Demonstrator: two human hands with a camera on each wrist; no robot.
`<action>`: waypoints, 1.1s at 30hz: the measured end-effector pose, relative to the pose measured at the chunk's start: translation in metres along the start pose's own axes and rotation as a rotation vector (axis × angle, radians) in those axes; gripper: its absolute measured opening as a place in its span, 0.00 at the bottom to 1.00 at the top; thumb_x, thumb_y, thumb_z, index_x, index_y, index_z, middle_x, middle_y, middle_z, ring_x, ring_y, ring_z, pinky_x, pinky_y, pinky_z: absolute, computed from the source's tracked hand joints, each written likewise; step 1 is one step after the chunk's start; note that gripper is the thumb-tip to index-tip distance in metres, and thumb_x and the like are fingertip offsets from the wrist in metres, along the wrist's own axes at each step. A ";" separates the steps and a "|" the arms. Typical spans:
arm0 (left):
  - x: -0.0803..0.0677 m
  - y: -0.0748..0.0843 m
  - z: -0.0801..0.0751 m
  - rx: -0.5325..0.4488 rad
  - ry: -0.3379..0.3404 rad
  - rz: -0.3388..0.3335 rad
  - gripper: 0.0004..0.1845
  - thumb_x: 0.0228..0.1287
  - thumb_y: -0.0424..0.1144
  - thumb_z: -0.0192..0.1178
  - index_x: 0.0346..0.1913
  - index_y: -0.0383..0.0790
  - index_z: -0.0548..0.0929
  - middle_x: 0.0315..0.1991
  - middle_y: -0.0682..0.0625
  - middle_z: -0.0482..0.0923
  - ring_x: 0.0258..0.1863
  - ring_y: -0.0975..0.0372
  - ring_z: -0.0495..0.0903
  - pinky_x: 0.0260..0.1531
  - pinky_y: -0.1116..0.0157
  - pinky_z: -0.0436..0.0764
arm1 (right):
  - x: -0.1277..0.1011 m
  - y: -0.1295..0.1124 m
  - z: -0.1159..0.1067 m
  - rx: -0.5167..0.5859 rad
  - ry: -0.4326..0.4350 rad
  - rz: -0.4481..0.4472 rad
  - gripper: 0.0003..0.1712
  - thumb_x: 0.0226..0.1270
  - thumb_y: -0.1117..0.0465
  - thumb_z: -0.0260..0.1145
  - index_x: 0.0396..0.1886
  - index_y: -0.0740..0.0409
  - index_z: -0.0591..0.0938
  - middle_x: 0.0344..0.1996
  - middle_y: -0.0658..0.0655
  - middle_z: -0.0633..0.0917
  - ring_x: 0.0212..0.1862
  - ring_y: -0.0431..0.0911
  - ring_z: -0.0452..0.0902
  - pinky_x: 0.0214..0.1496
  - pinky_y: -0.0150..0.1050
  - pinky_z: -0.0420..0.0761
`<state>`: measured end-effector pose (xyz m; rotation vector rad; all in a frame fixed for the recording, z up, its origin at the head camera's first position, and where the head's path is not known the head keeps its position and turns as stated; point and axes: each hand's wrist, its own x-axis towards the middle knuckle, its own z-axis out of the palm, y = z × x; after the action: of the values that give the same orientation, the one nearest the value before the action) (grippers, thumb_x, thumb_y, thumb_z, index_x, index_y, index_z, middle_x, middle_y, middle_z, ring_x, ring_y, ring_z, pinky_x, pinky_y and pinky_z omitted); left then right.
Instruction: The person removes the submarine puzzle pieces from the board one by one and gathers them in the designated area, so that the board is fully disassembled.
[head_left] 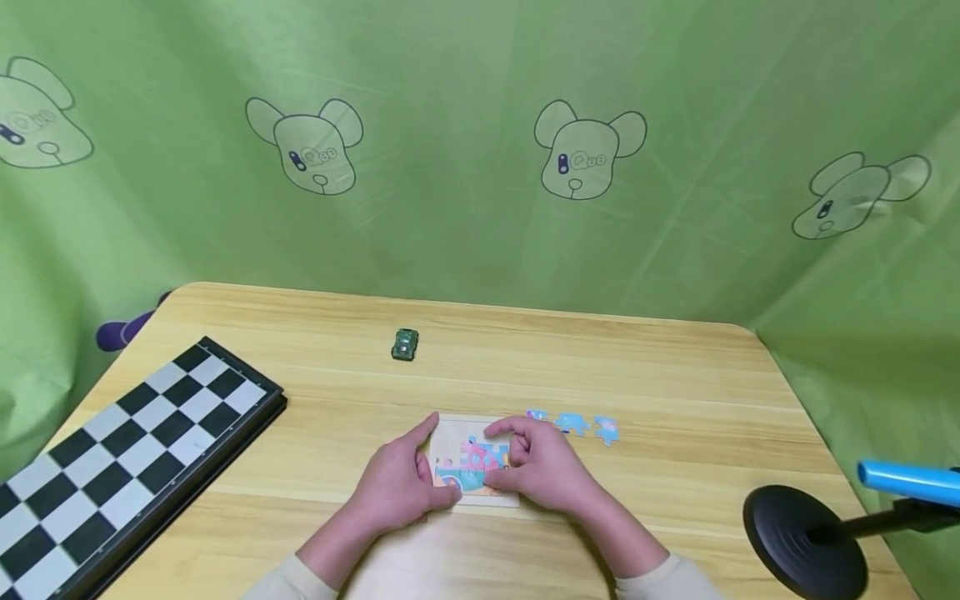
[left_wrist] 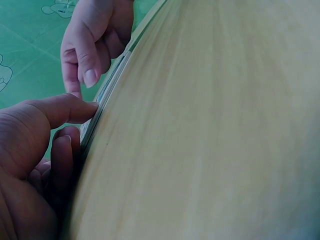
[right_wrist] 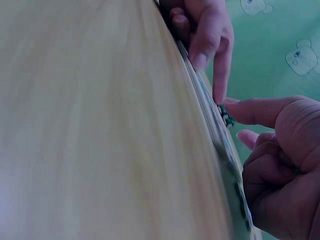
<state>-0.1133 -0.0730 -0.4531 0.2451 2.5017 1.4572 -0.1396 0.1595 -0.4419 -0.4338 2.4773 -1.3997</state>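
A small jigsaw puzzle board (head_left: 450, 427) with a pale frame lies on the table, partly filled with pink, blue and teal pieces. My left hand (head_left: 397, 483) grips its left side, index finger along the edge and thumb at the near edge. In the left wrist view the left thumb (left_wrist: 75, 108) rests on the board's rim. Over the board's right side is my right hand (head_left: 551, 467), thumb and index finger spread apart at the fitted jigsaw pieces (head_left: 474, 457), other fingers curled in. Loose jigsaw pieces (head_left: 572, 423) lie just beyond the right hand.
A black-and-white checkered board (head_left: 142, 433) fills the table's left side. Farther back sits a small dark green toy car (head_left: 405, 344). At the right stands a round black base (head_left: 802, 542) with a blue bar (head_left: 911, 482) above it. Green printed cloth (head_left: 450, 233) hangs behind the table.
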 end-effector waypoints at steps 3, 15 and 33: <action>0.000 0.000 0.000 0.011 0.003 0.000 0.57 0.43 0.40 0.78 0.76 0.31 0.59 0.18 0.54 0.75 0.14 0.63 0.72 0.14 0.66 0.71 | 0.002 -0.007 0.007 0.017 -0.016 0.007 0.30 0.47 0.66 0.83 0.52 0.60 0.82 0.14 0.48 0.65 0.18 0.39 0.57 0.26 0.33 0.68; 0.000 -0.001 0.001 -0.015 0.003 0.001 0.56 0.43 0.39 0.78 0.76 0.31 0.60 0.18 0.53 0.74 0.13 0.63 0.73 0.13 0.66 0.71 | 0.005 -0.014 0.018 0.002 -0.022 0.063 0.31 0.47 0.68 0.81 0.53 0.62 0.79 0.16 0.48 0.71 0.20 0.40 0.63 0.25 0.33 0.69; 0.000 -0.003 0.001 -0.025 0.002 0.010 0.56 0.43 0.38 0.78 0.76 0.31 0.60 0.18 0.53 0.74 0.13 0.63 0.73 0.12 0.67 0.70 | 0.005 -0.016 0.018 -0.033 -0.035 0.063 0.28 0.48 0.69 0.80 0.50 0.59 0.79 0.16 0.48 0.71 0.20 0.40 0.64 0.25 0.34 0.68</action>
<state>-0.1135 -0.0734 -0.4558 0.2525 2.4852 1.4922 -0.1359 0.1360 -0.4375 -0.3809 2.4669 -1.3177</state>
